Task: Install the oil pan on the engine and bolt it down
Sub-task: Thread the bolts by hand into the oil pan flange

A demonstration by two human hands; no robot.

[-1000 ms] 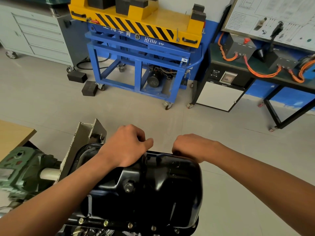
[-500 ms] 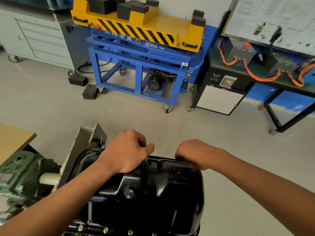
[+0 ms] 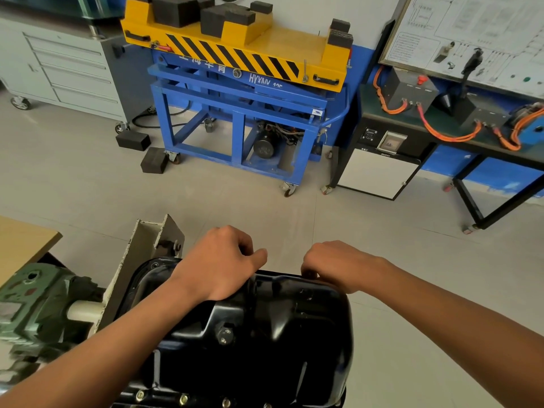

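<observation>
The glossy black oil pan sits upside down on the engine at the bottom centre, its drain plug facing me. Several bolts stand in the near flange. My left hand lies on the pan's far left top, fingers curled down over the far edge, thumb stretched right. My right hand is hooked over the far right edge, thumb tip touching the rim. The fingertips of both hands are hidden behind the pan.
A cream stand bracket and a green gearbox hold the engine on the left. A wooden table corner is at the far left. Beyond the open floor stand a blue and yellow lift cart, rubber blocks and a black training bench.
Both hands stay on the pan's far edge, with only slight shifts. The view has tilted a little, so the pan sits lower in frame.
</observation>
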